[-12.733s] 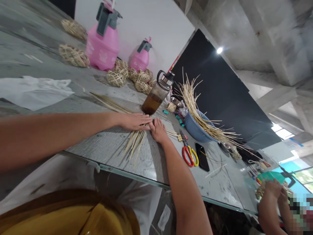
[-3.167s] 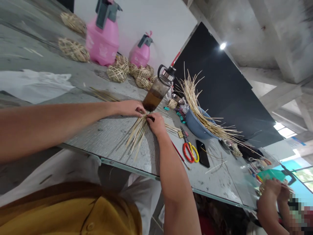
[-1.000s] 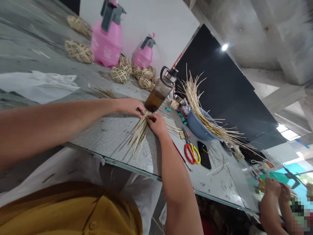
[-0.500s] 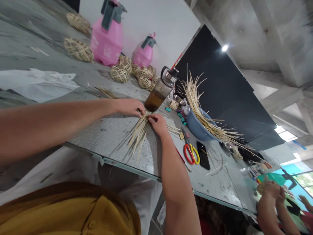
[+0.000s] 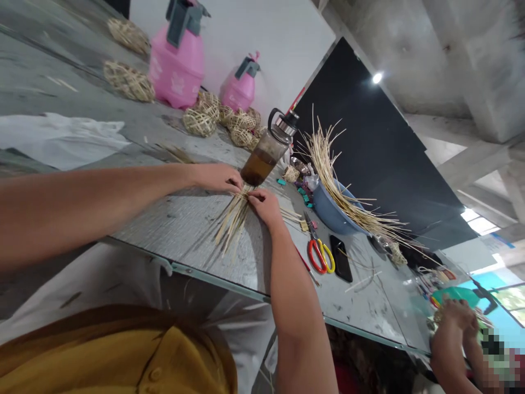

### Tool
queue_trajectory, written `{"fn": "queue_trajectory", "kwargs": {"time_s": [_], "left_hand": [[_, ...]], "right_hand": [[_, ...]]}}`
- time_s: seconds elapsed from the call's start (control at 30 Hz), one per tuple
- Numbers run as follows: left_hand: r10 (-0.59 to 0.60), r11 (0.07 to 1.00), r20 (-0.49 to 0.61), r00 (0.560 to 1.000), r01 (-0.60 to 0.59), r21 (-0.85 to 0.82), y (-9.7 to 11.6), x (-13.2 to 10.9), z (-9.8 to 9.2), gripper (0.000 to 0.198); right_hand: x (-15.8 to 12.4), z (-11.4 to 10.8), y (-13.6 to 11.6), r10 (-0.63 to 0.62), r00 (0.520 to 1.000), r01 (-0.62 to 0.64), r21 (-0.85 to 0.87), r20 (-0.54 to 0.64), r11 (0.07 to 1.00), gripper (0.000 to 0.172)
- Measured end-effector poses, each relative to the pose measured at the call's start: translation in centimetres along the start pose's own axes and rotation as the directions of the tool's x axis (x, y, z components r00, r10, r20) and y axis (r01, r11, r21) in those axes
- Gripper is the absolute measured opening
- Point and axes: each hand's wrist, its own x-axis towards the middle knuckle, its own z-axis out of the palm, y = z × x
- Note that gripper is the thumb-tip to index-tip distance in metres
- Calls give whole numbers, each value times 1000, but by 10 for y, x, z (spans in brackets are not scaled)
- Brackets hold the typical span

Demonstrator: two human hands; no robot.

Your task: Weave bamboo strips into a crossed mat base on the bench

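Note:
A bundle of pale plant strips (image 5: 230, 220) fans out over the table toward me, crossing in a small woven part between my hands. My left hand (image 5: 219, 178) comes in from the left, its fingers closed on the strips at that crossing. From the right, my right hand (image 5: 264, 204) pinches the same crossing with thumb and forefinger. More strips stick out past my right wrist. Just behind my fingers stands a clear bottle (image 5: 261, 158) with brown liquid and a black lid.
Several woven balls (image 5: 200, 121) lie near two pink spray bottles (image 5: 177, 68). To the right are scissors (image 5: 321, 255), a black phone (image 5: 340, 258) and a blue basin (image 5: 334, 210) with long strips. A white cloth (image 5: 61, 141) lies left. Another person's hands (image 5: 457, 314) work at far right.
My left fingers have shifted slightly at the crossing of the strips. The right hand keeps its pinch, and the whole view has moved a little.

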Motion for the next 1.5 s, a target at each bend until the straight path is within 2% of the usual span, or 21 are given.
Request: {"fn": "queue_trajectory", "kwargs": {"time_s": [0.07,0.2,0.37,0.6,0.8,0.87,0.93,1.0,1.1,1.27,1.5], "left_hand": [[-7,1000,16,1000,7,-10,1,1,1,32],[-8,1000,-35,999,7,-20,7,4,6,37],[48,994,34,998,-45,-95,10,5,14,42],[18,994,44,999,-14,-112,6,6,16,41],[15,998,-4,1000,-15,-56,5,4,17,44],[18,999,-2,1000,-18,-46,7,4,19,47],[20,999,27,999,-19,-45,9,4,20,48],[34,998,48,998,-32,-53,10,5,21,48],[68,996,44,997,-65,-68,9,6,19,46],[41,998,25,999,-40,-53,-4,2,12,41],[-88,996,4,996,88,5,-21,-4,2,37]], "right_hand": [[1,-1,4,57,998,-56,84,-17,995,10],[3,2,12,154,986,-137,200,-69,970,21],[5,2,16,193,973,-157,255,-124,954,24],[4,2,16,163,978,-142,158,-131,977,13],[1,0,7,160,973,-145,98,-168,985,21],[0,-3,2,106,970,-97,48,-219,994,22],[0,-5,-1,-29,965,8,-82,-260,997,22],[0,-5,-3,-152,965,99,-244,-211,965,21],[0,-2,0,-155,985,120,-350,-73,929,16],[1,1,6,-130,991,114,-352,-23,929,12],[2,-2,7,-127,992,119,-333,0,935,12]]}}
